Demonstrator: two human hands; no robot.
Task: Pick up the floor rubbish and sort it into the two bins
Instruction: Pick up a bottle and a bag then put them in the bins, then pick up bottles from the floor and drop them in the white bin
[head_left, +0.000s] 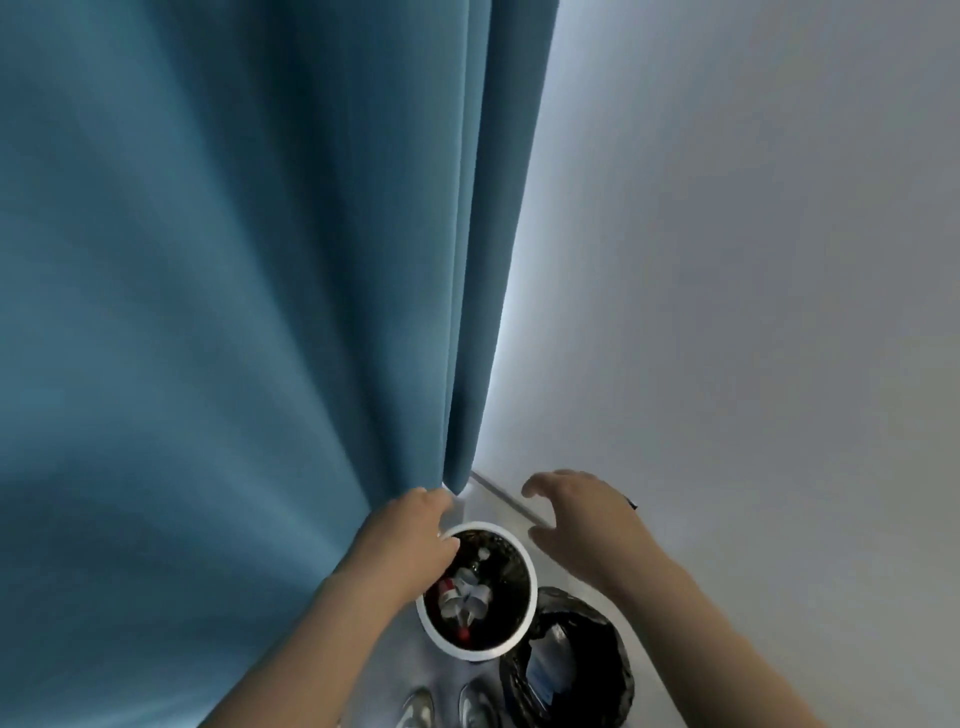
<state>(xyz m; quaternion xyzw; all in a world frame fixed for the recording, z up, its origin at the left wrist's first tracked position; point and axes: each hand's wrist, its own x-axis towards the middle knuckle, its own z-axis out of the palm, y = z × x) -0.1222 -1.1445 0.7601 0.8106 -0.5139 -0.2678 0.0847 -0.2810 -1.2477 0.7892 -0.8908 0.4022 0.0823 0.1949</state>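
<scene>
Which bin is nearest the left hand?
The round white-rimmed bin: the left hand is at its rim. The black bag-lined bin stands beside it, untouched.

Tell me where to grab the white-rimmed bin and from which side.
Probably best to grip the white-rimmed bin by its round rim, from above on the far-left arc, where the left hand is. The black bin crowds its near-right side; rubbish lies inside.

Matt blue cloth curtain; smooth white plastic bin; glossy black liner.
</scene>
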